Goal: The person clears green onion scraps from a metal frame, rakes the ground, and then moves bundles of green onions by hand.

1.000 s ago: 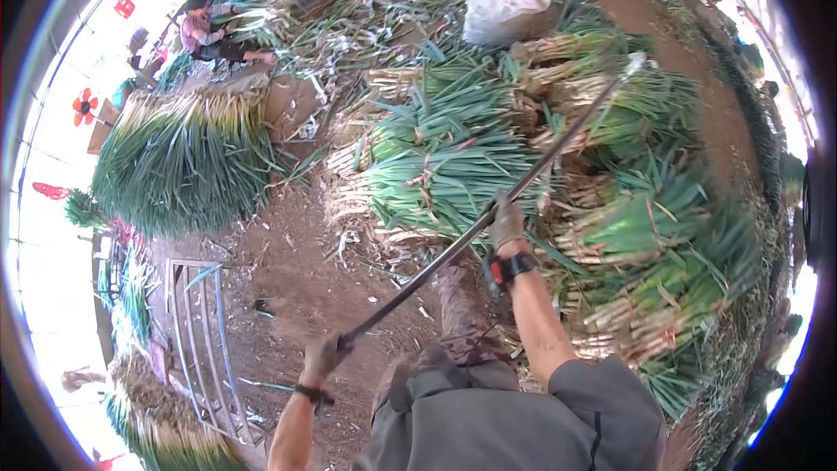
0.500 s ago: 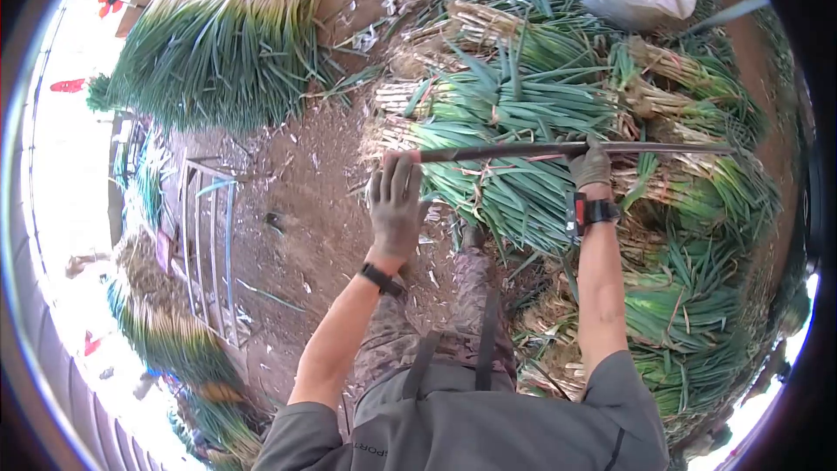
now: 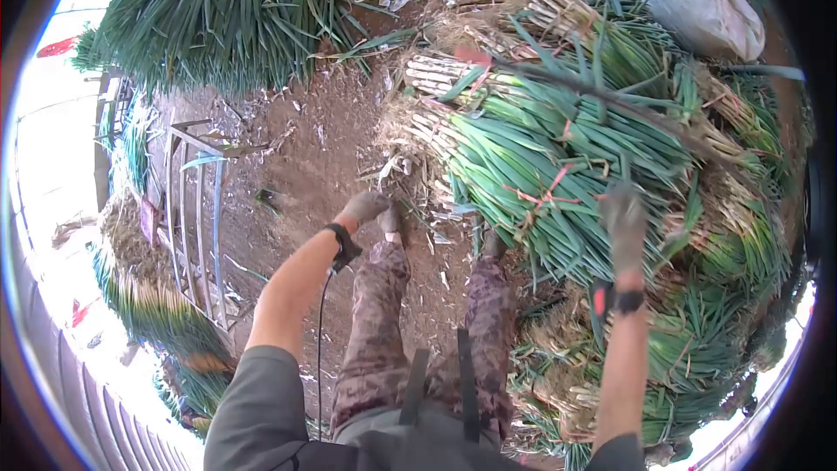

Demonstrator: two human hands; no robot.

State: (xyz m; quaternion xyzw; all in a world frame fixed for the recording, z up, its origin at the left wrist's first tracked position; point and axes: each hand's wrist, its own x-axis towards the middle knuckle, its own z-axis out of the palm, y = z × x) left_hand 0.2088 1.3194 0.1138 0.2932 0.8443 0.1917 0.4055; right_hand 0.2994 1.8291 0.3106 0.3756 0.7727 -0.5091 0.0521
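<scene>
A long dark pole (image 3: 610, 103) with a reddish end lies slanted across tied bundles of green onions (image 3: 558, 166); neither hand touches it. My left hand (image 3: 364, 206), gloved and with a black wrist strap, hangs low over the dirt beside my left knee, holding nothing, its fingers loosely apart. My right hand (image 3: 623, 214), gloved and blurred by motion, is raised over the near edge of the bundles with its fingers spread and nothing in it. A red and black band sits on that wrist.
A large heap of green onions (image 3: 218, 17) lies at the upper left. A metal rack (image 3: 196, 218) rests on the dirt to my left. A white sack (image 3: 706, 4) sits at the upper right. More bundles (image 3: 715, 331) crowd the right side.
Both hands have let go of the pole, which now lies on the bundles. My left hand has dropped toward my knee and my right hand has pulled back lower. The view has tilted down.
</scene>
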